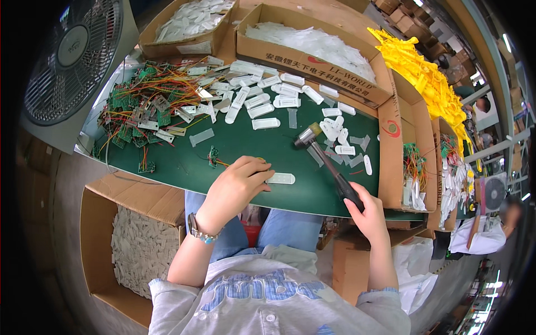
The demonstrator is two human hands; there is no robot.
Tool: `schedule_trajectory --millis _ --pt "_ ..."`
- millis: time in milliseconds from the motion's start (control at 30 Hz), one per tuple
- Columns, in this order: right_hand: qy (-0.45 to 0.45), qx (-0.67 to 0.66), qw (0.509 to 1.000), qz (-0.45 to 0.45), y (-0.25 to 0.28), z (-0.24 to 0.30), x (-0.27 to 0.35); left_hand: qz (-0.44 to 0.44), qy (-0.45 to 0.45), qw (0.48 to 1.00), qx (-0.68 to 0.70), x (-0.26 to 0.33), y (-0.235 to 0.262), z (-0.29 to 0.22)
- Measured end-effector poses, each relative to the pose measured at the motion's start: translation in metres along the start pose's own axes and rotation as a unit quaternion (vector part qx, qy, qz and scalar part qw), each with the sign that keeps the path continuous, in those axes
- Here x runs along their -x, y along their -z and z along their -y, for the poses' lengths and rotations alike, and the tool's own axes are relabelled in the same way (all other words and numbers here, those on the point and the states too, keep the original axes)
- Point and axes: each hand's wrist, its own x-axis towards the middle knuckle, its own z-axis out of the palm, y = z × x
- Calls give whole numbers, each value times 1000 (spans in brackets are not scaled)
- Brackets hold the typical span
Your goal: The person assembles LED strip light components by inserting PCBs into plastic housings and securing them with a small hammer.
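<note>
My left hand (239, 180) is closed over one end of a narrow white plastic casing (282, 178) near the table's front edge. Beside its fingers lies a small green circuit board (213, 157), whose wires run toward the hand. My right hand (365, 211) grips the black handle of a mallet (335, 173). Its metal head, with a yellowish face, is tilted up and away over the green tabletop (234, 142). Beyond the mallet head lie several loose white casings (265, 123) and clear plastic strips (201, 137).
Wired circuit boards (134, 103) are heaped at the far left, near a grey fan (72, 47). Cardboard boxes of plastic parts (312, 61) line the back. To the right stands a box (393, 162) holding wired assemblies. An open carton (97, 245) of pale pieces sits below left.
</note>
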Motion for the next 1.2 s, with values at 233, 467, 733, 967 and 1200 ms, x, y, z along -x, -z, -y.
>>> schedule_trajectory --millis 233,467,733,967,1200 --pt "188 206 957 -79 -28 32 -35 1 -7 1000 10 2 -1 -1" --pt "333 108 936 -17 -95 56 -60 -77 -75 991 -74 7 -4 -2" --pt "311 61 910 -269 2 107 -82 -249 -139 947 -150 34 -17 22" --pt "87 340 767 -537 119 38 -39 -226 -86 965 -100 18 -13 9" --pt "-205 412 863 -207 93 -31 12 -207 -42 977 -30 13 3 -5"
